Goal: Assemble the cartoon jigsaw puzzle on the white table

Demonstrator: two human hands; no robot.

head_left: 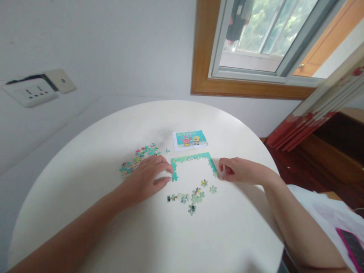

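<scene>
A partly joined jigsaw border [191, 157] lies on the white table, with a top strip and two sides in teal. My left hand [152, 172] is at its left side, thumb and index fingertip apart and touching the edge pieces there. By the lower end of the right side is my right hand [231, 169], its fingers curled in and the fingertips close to the last edge piece [215, 174]. Whether a piece is between those fingers is hidden. Loose jigsaw pieces [197, 195] lie below the border. A heap of pieces [145, 150] is partly covered by my left hand.
Above the border lies a picture card [190, 139] with cartoon figures. The round white table [136, 235] stands against the wall under a wood-framed window [250, 89]. A wall socket [31, 91] is at the left; a red and cream curtain [307, 121] hangs at the right.
</scene>
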